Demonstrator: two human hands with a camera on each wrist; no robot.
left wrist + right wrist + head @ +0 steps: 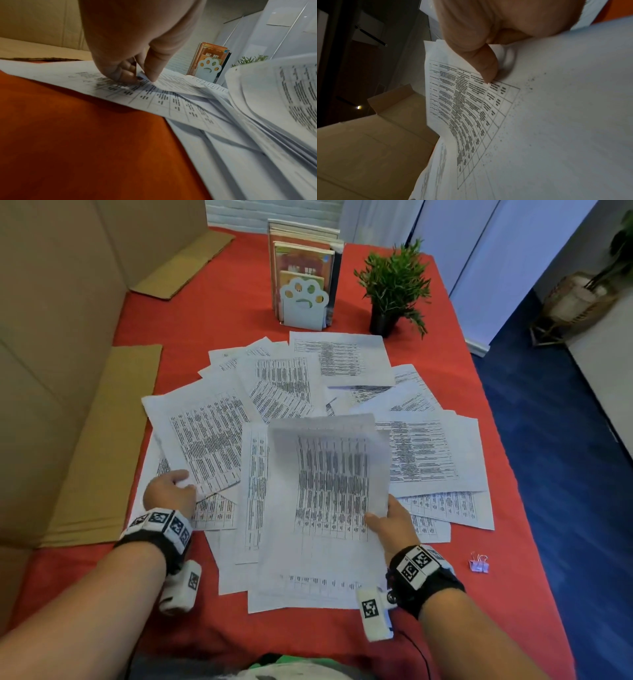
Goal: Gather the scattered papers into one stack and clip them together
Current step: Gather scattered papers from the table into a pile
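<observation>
Head view: thin white printed papers [342, 364], gridded with dark table text, lie fanned and overlapping across the red cloth tabletop [212, 313], and the right hand [388, 520] has its thumb and fingers clamped on a raised, curling sheaf [329, 481] at its right edge. Over on the left wrist view, the left hand [130, 44] pinches the corner of a flat sheet [173, 82] between thumb and fingertips. A small binder clip [479, 564] sits near the tabletop's right edge, with a paw-shaped bookend [303, 304], books [303, 251], a potted plant [394, 285] and cardboard [61, 364] ringing the spread.
</observation>
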